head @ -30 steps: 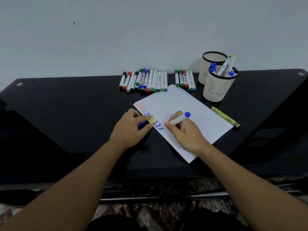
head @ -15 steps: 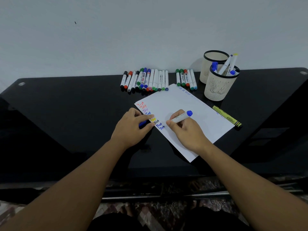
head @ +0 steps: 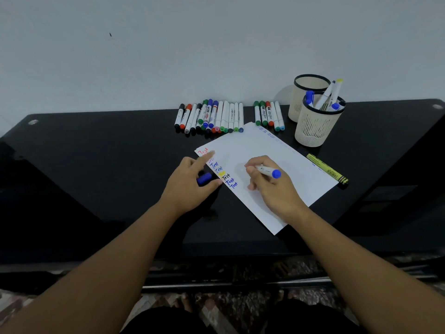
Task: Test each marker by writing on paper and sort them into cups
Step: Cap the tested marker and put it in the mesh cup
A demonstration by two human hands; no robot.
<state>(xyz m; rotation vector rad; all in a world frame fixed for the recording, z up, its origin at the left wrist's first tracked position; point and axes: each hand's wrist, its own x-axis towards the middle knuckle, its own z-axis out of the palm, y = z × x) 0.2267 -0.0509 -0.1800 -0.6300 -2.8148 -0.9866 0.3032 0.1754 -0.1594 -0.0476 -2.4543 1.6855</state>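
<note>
We are holding the blue marker (head: 267,171) in our right hand (head: 272,186), its open end pointing left toward the cap (head: 204,178) our left hand (head: 190,186) is gripping.

Prob. a home: glossy black table (head: 96,165) vs plain wall (head: 168,56), patterned rug (head: 240,300) below.

Head camera looks down, close over table (head: 96,165).

paper (head: 260,153) | left edge | "Test" handwritten repeatedly: red, blue, black | marker labels unreadable
</note>
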